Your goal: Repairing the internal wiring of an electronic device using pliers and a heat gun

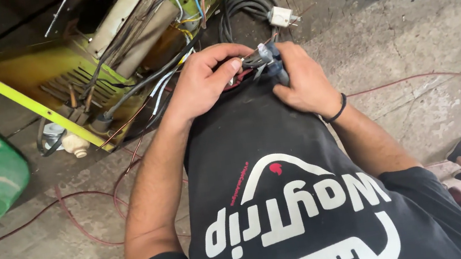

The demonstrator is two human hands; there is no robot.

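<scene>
A small bundle of wires sits pinched between both hands above the black shirt's hem. The left hand curls fingers over it; the right hand grips a blue-handled tool. Beyond the left hand lies an opened yellow-green machine casing.

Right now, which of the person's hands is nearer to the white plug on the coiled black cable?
The right hand. It sits just below the white plug, gripping blue-handled pliers. The left hand is farther to the lower left, holding wires.
</scene>
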